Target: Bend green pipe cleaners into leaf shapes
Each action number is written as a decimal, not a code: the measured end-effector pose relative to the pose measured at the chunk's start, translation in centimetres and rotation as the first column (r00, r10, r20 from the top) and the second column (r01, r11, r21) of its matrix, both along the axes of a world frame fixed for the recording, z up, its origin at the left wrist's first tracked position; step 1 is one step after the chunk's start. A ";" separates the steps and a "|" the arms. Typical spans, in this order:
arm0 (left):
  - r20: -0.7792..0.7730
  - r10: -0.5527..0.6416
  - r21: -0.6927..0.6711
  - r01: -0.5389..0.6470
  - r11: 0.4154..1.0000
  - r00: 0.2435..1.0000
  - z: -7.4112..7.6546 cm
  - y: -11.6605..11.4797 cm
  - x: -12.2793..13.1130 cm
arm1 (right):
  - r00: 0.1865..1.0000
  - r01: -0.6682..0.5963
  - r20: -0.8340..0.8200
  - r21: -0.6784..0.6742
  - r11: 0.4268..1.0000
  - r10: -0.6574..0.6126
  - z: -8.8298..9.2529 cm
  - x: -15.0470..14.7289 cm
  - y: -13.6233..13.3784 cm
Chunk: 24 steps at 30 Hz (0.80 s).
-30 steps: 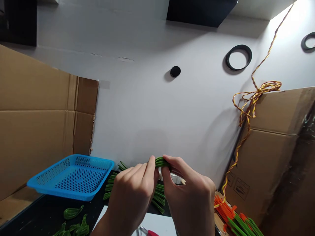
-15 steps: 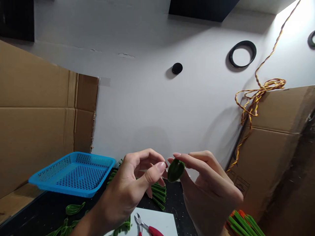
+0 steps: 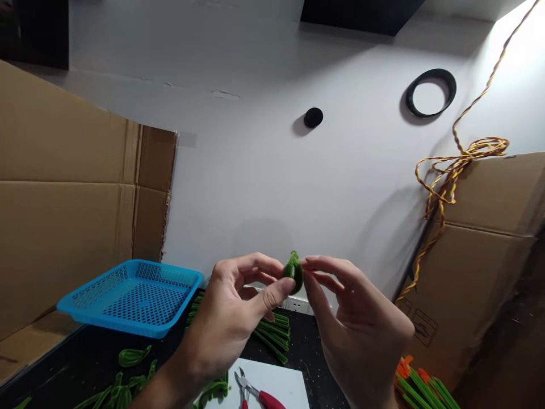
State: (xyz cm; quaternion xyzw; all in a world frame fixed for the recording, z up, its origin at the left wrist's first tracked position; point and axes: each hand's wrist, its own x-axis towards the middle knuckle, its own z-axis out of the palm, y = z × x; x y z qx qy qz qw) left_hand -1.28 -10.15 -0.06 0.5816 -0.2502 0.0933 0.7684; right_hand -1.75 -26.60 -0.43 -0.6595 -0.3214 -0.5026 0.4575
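A small green pipe-cleaner leaf [image 3: 298,279], folded with a narrow gap down its middle, is held up in front of the wall. My left hand [image 3: 238,301] pinches its left side between thumb and forefinger. From the right, my right hand [image 3: 353,318] closes thumb and forefinger at the leaf's edge. Beneath the hands lies a white board [image 3: 285,382] with red-handled nippers [image 3: 255,392] on it, jaws pointing away. Behind my left hand is a bundle of green pipe cleaners [image 3: 272,338]. Another green leaf [image 3: 133,357] rests on the black table, near a pile of similar pieces [image 3: 123,392].
A blue perforated basket [image 3: 131,326] stands at the left, beside a cardboard panel [image 3: 63,147]. Orange and green stems [image 3: 426,389] lie at lower right, below another cardboard box [image 3: 481,272]. Twisted yellow-brown wire [image 3: 443,170] hangs there. A wall socket [image 3: 297,305] is behind the hands.
The leaf has been turned from its broad face to a more upright, edge-on pose. My left thumb and forefinger now grip it too. The view has shifted slightly.
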 end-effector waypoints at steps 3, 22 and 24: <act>0.015 0.051 -0.039 -0.050 0.998 0.999 0.1 0.3 0.1 | 0.972 -0.142 -0.176 0.075 0.987 0.153 0.4 -0.3 0.3; -0.073 -0.019 0.101 0.026 0.995 0.997 0.6 1.1 -0.5 | 0.908 -0.277 -0.317 0.032 0.960 0.273 0.9 -0.8 0.1; -0.068 -0.035 0.072 0.040 0.997 0.997 0.7 1.0 -0.6 | 0.904 -0.280 -0.323 0.045 0.959 0.279 0.9 -0.8 0.2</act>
